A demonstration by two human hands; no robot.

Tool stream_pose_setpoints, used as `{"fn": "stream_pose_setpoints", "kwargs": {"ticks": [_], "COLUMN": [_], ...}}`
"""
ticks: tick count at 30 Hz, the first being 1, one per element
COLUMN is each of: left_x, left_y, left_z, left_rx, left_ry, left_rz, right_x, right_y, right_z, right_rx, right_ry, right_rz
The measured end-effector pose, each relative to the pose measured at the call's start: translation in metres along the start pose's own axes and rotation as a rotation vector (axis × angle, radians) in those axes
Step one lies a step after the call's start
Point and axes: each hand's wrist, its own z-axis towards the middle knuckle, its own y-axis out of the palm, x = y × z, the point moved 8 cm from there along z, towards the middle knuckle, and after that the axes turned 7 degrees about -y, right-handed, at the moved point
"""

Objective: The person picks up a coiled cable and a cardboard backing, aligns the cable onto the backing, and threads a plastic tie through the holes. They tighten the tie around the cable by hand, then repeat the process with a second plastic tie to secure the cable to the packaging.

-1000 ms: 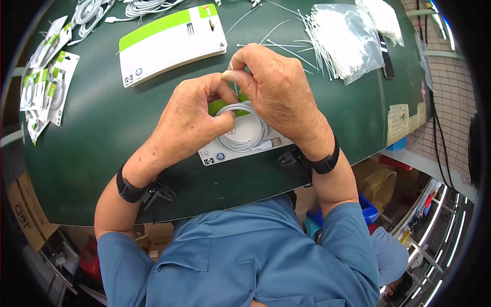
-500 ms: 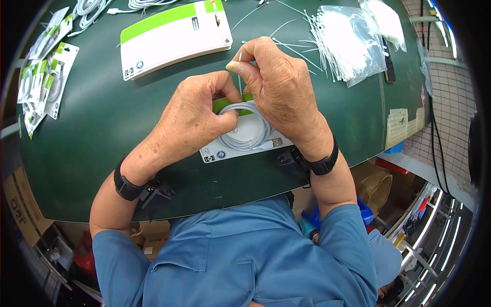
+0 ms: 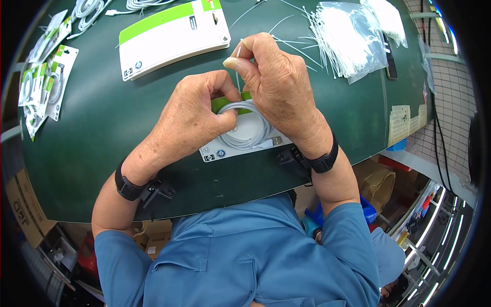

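A coiled light-grey USB cable (image 3: 269, 126) lies on a white and green packaging card (image 3: 249, 123) close to the table's near edge. Its metal plug points right. My left hand (image 3: 192, 108) pinches the coil and the card's upper left part between thumb and curled fingers. A thin white cable tie (image 3: 238, 79) rises from the top of the coil. Its upper end is gripped between the thumb and forefinger of my right hand (image 3: 284, 82), above the card. My fingers hide where the tie loops round the cable.
A stack of white and green cards (image 3: 174, 43) lies beyond my hands. Loose ties spill from a clear bag of cable ties (image 3: 342, 43) at the far right, beside a dark phone (image 3: 391, 64). Packed cables (image 3: 56, 84) lie at left, with coiled cables (image 3: 89, 13) at the back.
My right hand has risen very slightly, up and to the left, with the tie's end still pinched. The left hand keeps its hold on the cable coil and card.
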Motion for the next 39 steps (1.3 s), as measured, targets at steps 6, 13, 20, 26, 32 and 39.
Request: {"fn": "stream_pose_setpoints", "kwargs": {"ticks": [6, 13, 20, 26, 32, 39], "left_x": [0.004, 0.001, -0.001, 0.0, -0.001, 0.002], "left_y": [-0.001, -0.001, -0.001, -0.001, -0.003, -0.011], "left_z": [-0.001, -0.001, 0.0, 0.001, -0.001, 0.0], "left_rx": [-0.004, -0.005, -0.007, -0.003, 0.01, 0.01], "left_ry": [-0.003, -0.026, -0.02, -0.009, 0.014, -0.011], "left_rz": [0.012, -0.02, -0.027, -0.013, -0.01, 0.011], "right_x": [0.005, 0.008, 0.009, 0.008, 0.004, -0.005], "right_y": [0.001, 0.0, 0.0, 0.0, -0.009, -0.016], "right_z": [-0.003, -0.004, -0.004, -0.004, 0.001, 0.002], "right_rx": [0.024, 0.034, 0.026, 0.019, -0.096, -0.231], "right_ry": [0.048, 0.051, 0.061, 0.061, 0.024, 0.068], "right_rz": [0.039, 0.06, 0.081, 0.135, 0.212, 0.284]}}
